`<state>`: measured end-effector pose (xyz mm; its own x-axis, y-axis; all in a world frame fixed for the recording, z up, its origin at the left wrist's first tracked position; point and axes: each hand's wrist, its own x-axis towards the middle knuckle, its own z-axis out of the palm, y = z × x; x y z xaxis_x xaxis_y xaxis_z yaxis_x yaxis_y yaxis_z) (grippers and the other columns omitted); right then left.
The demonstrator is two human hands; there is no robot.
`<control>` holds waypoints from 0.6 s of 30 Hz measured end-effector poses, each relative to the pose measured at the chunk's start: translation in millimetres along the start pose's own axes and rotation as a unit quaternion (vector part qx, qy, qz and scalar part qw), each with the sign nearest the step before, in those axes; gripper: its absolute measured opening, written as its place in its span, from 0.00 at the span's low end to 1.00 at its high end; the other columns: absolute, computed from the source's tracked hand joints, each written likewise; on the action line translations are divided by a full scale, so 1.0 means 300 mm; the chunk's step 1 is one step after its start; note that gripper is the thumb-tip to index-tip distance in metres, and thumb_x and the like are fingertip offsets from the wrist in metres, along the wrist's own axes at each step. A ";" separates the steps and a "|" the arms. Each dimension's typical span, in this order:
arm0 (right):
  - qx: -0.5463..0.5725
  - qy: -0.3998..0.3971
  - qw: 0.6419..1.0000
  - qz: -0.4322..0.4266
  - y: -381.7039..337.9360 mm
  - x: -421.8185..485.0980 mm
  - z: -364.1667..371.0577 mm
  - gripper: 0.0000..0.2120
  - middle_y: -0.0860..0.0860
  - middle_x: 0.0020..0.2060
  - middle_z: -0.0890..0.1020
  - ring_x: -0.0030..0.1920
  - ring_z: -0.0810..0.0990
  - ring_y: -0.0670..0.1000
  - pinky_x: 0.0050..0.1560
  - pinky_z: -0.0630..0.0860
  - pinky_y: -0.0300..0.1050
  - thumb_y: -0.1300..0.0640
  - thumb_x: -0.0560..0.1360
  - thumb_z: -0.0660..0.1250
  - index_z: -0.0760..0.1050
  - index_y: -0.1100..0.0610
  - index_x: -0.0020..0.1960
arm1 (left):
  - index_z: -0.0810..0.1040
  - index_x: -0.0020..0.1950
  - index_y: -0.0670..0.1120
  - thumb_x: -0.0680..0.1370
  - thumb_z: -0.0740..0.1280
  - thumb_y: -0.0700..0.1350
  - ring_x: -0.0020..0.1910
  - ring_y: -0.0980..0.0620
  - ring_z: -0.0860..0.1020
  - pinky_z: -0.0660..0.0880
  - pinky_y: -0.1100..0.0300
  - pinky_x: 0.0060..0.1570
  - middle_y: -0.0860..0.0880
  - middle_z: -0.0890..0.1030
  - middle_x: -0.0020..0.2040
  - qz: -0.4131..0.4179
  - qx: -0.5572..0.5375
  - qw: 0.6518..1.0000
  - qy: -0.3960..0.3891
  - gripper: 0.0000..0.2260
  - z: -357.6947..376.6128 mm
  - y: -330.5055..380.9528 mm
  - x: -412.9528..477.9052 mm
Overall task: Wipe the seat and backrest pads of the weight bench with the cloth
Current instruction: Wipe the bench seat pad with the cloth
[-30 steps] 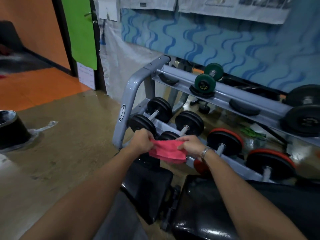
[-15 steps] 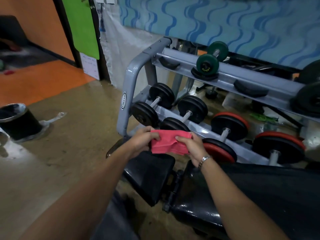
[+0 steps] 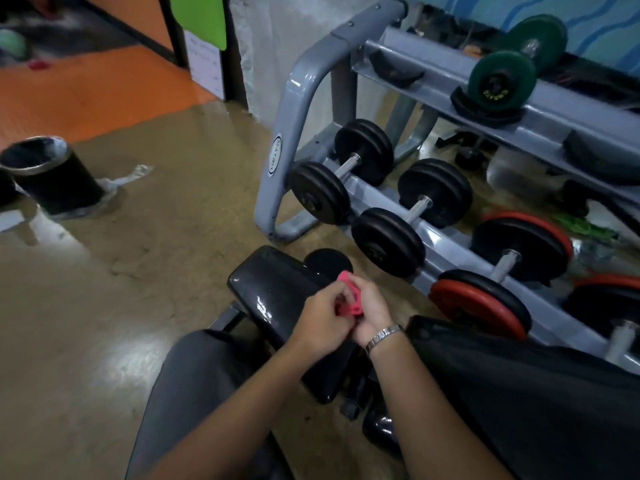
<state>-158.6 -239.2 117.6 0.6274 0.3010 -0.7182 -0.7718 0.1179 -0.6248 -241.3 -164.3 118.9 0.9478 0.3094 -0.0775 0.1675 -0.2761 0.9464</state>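
Note:
A red cloth (image 3: pixel 348 299) is bunched small between both hands, just above the black seat pad (image 3: pixel 273 289) of the weight bench. My left hand (image 3: pixel 320 322) grips the cloth from the left. Pressed close against it on the right is my right hand (image 3: pixel 372 308), also closed on the cloth, with a metal watch on the wrist. Most of the cloth is hidden by my fingers. The longer black backrest pad (image 3: pixel 519 403) runs off to the lower right, partly under my right forearm.
A grey dumbbell rack (image 3: pixel 294 109) stands just beyond the bench, with black dumbbells (image 3: pixel 341 174), red-edged dumbbells (image 3: pixel 485 299) and a green dumbbell (image 3: pixel 502 77). A black bin (image 3: pixel 52 178) sits on the brown floor at the left. My dark-trousered knee (image 3: pixel 207 375) is at the bottom.
The cloth was held spread out between my hands; now my hands have come together and lowered, bunching it over the seat pad. The view has tilted downward.

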 end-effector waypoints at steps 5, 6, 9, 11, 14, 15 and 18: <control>-0.159 0.030 0.978 -0.128 -0.049 0.138 0.124 0.10 0.51 0.39 0.82 0.34 0.78 0.51 0.25 0.70 0.38 0.58 0.80 0.63 0.79 0.52 0.57 | 0.85 0.48 0.51 0.66 0.70 0.37 0.51 0.50 0.85 0.80 0.52 0.59 0.50 0.88 0.48 -0.036 -0.054 0.996 -0.057 0.14 -0.170 -0.075 0.103; -0.227 0.025 0.957 -0.177 -0.055 0.168 0.150 0.11 0.51 0.44 0.83 0.36 0.78 0.50 0.28 0.71 0.38 0.58 0.80 0.63 0.80 0.48 0.58 | 0.86 0.47 0.55 0.68 0.70 0.40 0.52 0.49 0.85 0.80 0.50 0.60 0.51 0.88 0.47 -0.042 -0.043 0.997 -0.043 0.13 -0.223 -0.101 0.130; -0.428 -0.018 0.843 -0.326 -0.058 0.282 0.210 0.16 0.49 0.60 0.80 0.54 0.78 0.48 0.58 0.76 0.44 0.56 0.79 0.63 0.78 0.45 0.65 | 0.84 0.41 0.59 0.73 0.68 0.43 0.45 0.54 0.83 0.79 0.50 0.57 0.58 0.85 0.40 -0.084 0.056 0.990 0.095 0.10 -0.385 -0.202 0.208; -0.526 -0.072 0.760 -0.375 -0.049 0.360 0.247 0.19 0.47 0.64 0.76 0.63 0.75 0.47 0.69 0.69 0.44 0.58 0.80 0.63 0.77 0.47 0.69 | 0.84 0.46 0.56 0.75 0.67 0.40 0.44 0.50 0.82 0.76 0.55 0.48 0.57 0.80 0.35 -0.126 0.115 0.971 0.167 0.12 -0.467 -0.254 0.236; -0.615 -0.129 0.640 -0.442 -0.009 0.473 0.304 0.24 0.45 0.65 0.75 0.63 0.73 0.52 0.69 0.70 0.48 0.62 0.78 0.63 0.75 0.46 0.71 | 0.83 0.62 0.49 0.77 0.64 0.38 0.51 0.39 0.82 0.74 0.55 0.48 0.42 0.83 0.39 -0.168 0.173 0.956 0.167 0.17 -0.539 -0.328 0.269; -0.628 -0.141 0.609 -0.463 0.005 0.505 0.321 0.24 0.44 0.65 0.76 0.61 0.73 0.52 0.67 0.71 0.48 0.62 0.78 0.63 0.75 0.45 0.71 | 0.81 0.67 0.48 0.77 0.63 0.37 0.55 0.39 0.82 0.75 0.53 0.53 0.38 0.85 0.46 -0.176 0.168 0.957 0.157 0.20 -0.555 -0.354 0.280; -0.644 -0.174 0.562 -0.489 0.032 0.582 0.363 0.23 0.43 0.66 0.76 0.61 0.72 0.51 0.67 0.70 0.47 0.64 0.78 0.62 0.77 0.45 0.69 | 0.78 0.70 0.47 0.71 0.61 0.44 0.65 0.43 0.79 0.74 0.49 0.66 0.42 0.82 0.64 -0.213 0.136 0.961 0.116 0.27 -0.580 -0.410 0.305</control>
<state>-67.9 -82.4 19.5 0.4547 0.8818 0.1253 0.7802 -0.3265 -0.5336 -222.2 56.3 50.0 0.6970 0.6321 -0.3385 0.6216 -0.2974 0.7247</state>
